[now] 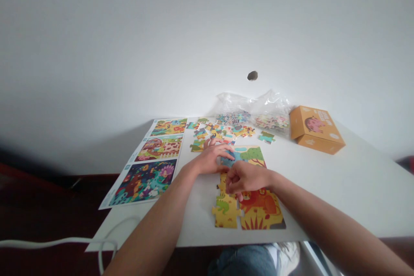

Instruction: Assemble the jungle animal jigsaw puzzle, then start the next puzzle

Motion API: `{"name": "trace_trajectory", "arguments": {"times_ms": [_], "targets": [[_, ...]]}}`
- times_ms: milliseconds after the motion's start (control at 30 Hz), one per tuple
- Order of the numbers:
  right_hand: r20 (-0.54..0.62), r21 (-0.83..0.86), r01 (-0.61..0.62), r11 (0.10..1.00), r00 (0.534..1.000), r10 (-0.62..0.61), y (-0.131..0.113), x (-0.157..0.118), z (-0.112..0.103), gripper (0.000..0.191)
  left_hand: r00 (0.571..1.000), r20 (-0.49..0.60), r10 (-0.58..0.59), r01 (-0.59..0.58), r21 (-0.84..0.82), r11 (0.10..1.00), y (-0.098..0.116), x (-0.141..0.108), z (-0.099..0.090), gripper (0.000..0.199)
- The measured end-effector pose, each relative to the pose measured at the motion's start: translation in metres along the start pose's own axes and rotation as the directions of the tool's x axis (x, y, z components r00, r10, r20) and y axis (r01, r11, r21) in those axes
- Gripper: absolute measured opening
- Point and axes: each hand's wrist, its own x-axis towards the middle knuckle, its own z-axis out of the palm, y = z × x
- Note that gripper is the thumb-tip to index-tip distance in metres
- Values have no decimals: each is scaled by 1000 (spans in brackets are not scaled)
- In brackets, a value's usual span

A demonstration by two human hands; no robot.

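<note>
Both hands are over the table point(339, 189), close together near its front edge. The left hand point(210, 159) lies flat with its fingers spread, their tips resting on the blue part of a jigsaw puzzle point(258, 211). The right hand point(246, 177) is curled, its fingertips point(230, 184) bunched over the middle of the puzzle; whether they pinch a piece is hidden.

Below the front edge, a denim-clad leg point(242, 261) and a pale shoe point(287, 258) show, and a white cable point(48, 242) curves near the table's front left corner. The puzzle lies partly assembled, a piece with a green lizard point(224, 212) at its near left and an orange lion point(258, 202) at its near right. Along the left edge, a printed picture sheet point(145, 168) shows three colourful scenes. Farther on, loose puzzle pieces point(220, 131) are scattered beyond the hands. Two clear plastic bags point(252, 108) holding more pieces sit by the far edge, and an orange cardboard box point(315, 129) lies toward the far right corner. Behind them rises a white wall point(207, 30) with a small dark hole point(252, 76).
</note>
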Motion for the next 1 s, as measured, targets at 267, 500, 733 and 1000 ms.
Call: {"name": "trace_trajectory", "arguments": {"times_ms": [267,500,733,1000], "targets": [[1,-204,10,979,1000,-10,2,-2,-2,14,1000,-6,13,-13,-23,1000,-2,0,2,31],[-48,-365,50,929,996,-72,3,0,-1,12,1000,6,-9,10,-17,1000,1,0,0,30],[-28,-394,69,916,996,-87,0,-1,-1,10,1000,13,-2,2,-20,1000,3,2,-1,30],[7,-369,78,926,997,-81,8,0,-1,20,1000,7,-7,7,-21,1000,1,0,0,31]]}}
